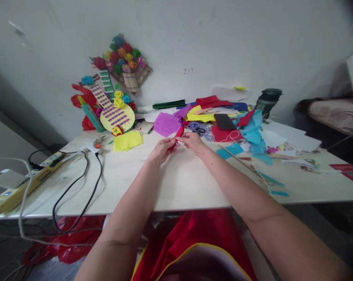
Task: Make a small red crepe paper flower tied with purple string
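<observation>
Head view: at the centre of the dial, above the table (188, 183), a red strip (181, 131) is held between the person's two bare hands. The left hand (162, 150) reaches in from 7 o'clock, its thumb and fingers closed narrowly on the strip's lower end. The right hand (194, 141) comes from 4 o'clock, its thumb and fingertip brought together on the strip near the left fingertips. The strip runs slantwise between them: its upper end stands out beyond the fingers toward 1 o'clock, while its lower part sits among the left fingers and is partly hidden. Something pale shows just under the fingertips, too small to make out.

With the hands as the hub, a purple sheet (167, 124) lies near, at 11 o'clock, and a marker (150, 129) at 10. At 9 o'clock comes a yellow sheet (128, 141) and, farther out, a white glue gun (90, 148). The paper guitar (117, 119) leans at 10. Toward 3 o'clock are a red sheet (220, 133) and a blue sheet (230, 150), with a thin stick (237, 159) between 3 and 4. The dark bottle (268, 102) stands well apart, at 2 o'clock.
</observation>
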Demonstrator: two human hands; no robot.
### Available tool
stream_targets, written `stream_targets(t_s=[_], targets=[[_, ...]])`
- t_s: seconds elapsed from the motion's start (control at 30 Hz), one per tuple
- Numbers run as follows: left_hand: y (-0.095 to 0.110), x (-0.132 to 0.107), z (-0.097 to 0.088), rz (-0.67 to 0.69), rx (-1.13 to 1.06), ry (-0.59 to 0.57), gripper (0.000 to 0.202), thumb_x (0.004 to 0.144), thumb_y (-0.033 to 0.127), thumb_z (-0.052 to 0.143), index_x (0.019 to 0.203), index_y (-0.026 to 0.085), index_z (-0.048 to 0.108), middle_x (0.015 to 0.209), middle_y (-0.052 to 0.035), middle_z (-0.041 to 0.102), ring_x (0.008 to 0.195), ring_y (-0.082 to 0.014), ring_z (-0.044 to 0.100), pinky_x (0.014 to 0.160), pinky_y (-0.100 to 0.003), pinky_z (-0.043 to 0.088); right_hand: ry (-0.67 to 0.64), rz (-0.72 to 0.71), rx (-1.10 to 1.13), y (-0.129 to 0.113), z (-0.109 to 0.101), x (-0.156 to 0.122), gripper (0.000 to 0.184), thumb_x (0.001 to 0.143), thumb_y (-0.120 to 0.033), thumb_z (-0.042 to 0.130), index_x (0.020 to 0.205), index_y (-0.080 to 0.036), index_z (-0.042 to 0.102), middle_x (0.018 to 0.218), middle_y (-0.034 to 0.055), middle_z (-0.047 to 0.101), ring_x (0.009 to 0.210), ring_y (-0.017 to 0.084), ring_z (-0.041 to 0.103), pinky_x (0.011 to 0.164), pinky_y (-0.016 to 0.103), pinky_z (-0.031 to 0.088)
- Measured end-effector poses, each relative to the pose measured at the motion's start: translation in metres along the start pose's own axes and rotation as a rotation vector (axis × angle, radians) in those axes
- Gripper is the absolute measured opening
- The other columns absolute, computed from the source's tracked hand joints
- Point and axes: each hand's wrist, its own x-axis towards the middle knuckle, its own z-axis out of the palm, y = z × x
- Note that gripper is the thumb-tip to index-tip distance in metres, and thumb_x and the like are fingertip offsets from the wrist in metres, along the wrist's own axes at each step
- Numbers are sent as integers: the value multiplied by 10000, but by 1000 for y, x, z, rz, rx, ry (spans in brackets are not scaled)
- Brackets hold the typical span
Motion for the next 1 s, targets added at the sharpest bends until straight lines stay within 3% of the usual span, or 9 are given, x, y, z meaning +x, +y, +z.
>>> stream_targets(t_s=[0.13,0.23,0.5,0.73,0.87,1.0], targets=[[2,0,-2,-29,-7,-22,168,721,198,620,850,91,625,768,-79,658,628,-114,592,662,-268,507,-21,13,0,-1,-2,0,318,525,-371,750,653,-133,583,485,-48,487,389,25,258,389,213,113],[4,1,-3,-69,-49,11,225,774,275,532,829,81,633,772,-120,674,637,-161,620,694,-330,517,-50,33,5,-2,-6,0,325,518,-367,752,667,-130,587,478,-46,492,384,23,274,390,206,112],[2,4,-6,-116,-16,49,384,770,435,537,735,70,651,703,-139,675,679,-208,651,685,-319,512,-139,51,-31,-1,-10,1,305,523,-350,752,642,-126,582,459,-42,491,379,21,276,391,205,100],[0,0,-7,-55,73,3,276,613,304,739,739,85,626,709,-87,678,567,-135,619,628,-267,506,-201,43,-47,-2,-10,0,276,557,-322,720,713,-123,610,520,-21,547,414,38,359,390,204,126],[-1,1,-7,-38,50,-16,281,645,306,725,774,82,616,725,-76,666,522,-102,592,564,-238,493,-199,13,-24,-4,-9,-3,265,563,-322,714,702,-126,603,526,-38,525,409,28,316,388,205,133],[0,1,-5,-21,-5,39,241,684,268,697,797,78,602,688,-52,638,505,-70,547,586,-231,500,-236,8,29,-3,-8,-3,279,588,-319,686,786,-133,622,539,-49,508,402,27,267,388,205,150]])
